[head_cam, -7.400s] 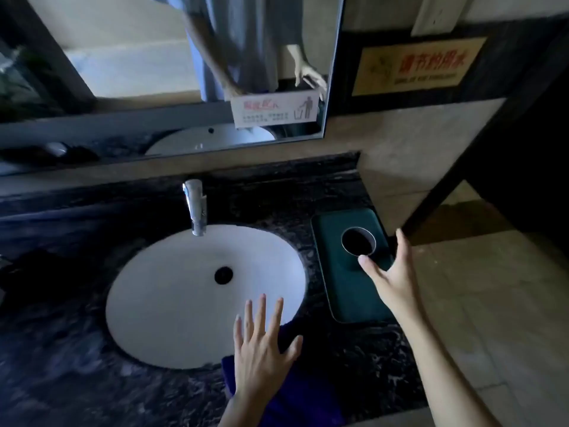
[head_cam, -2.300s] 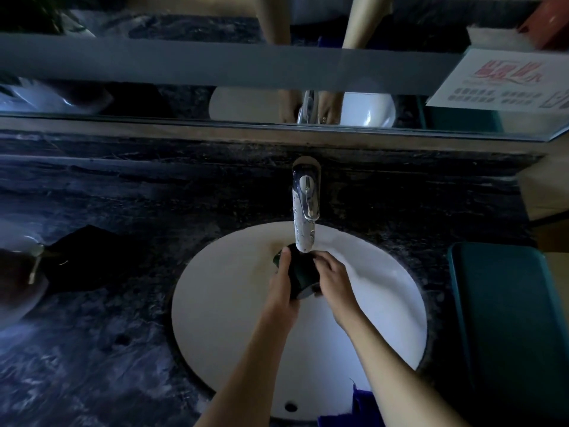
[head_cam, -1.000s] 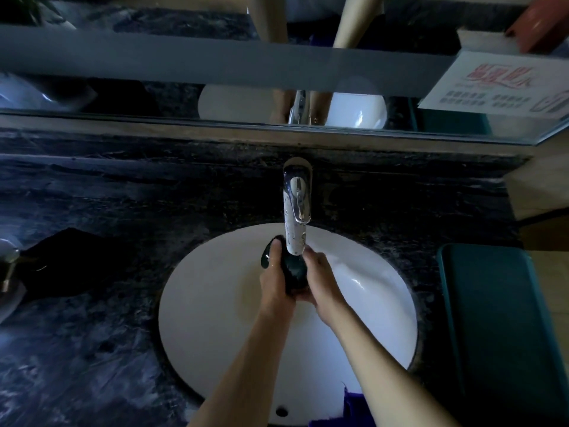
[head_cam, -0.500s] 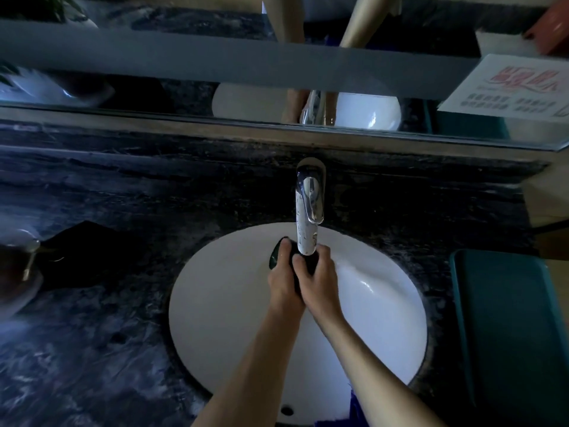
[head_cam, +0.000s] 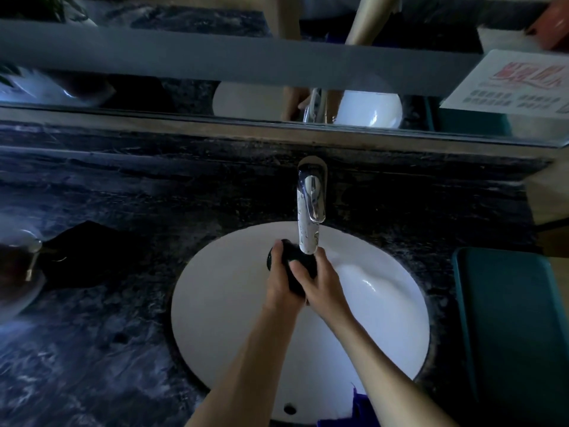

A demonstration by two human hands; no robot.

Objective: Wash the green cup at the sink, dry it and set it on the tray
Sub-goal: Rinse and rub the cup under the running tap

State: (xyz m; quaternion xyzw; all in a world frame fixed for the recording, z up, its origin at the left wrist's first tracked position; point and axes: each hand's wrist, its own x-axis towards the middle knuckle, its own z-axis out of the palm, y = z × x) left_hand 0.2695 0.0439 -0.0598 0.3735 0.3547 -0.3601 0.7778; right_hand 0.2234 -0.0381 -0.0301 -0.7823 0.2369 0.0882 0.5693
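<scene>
Dark marbled counter (head_cam: 92, 349) surrounds an oval white sink (head_cam: 385, 318), with a teal tray (head_cam: 517, 328) lying on it to the right and a mirror (head_cam: 154, 72) behind. Over the basin stands a chrome faucet (head_cam: 309, 211). Under its spout both hands hold the green cup (head_cam: 303, 268): left hand (head_cam: 281, 282) wrapped around one side, right hand (head_cam: 320, 288) curled around the other. A blue cloth (head_cam: 358, 411) shows at the near rim.

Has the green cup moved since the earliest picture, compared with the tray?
Yes. The green cup has left the tray; both hands now hold it under the faucet, over the sink.
</scene>
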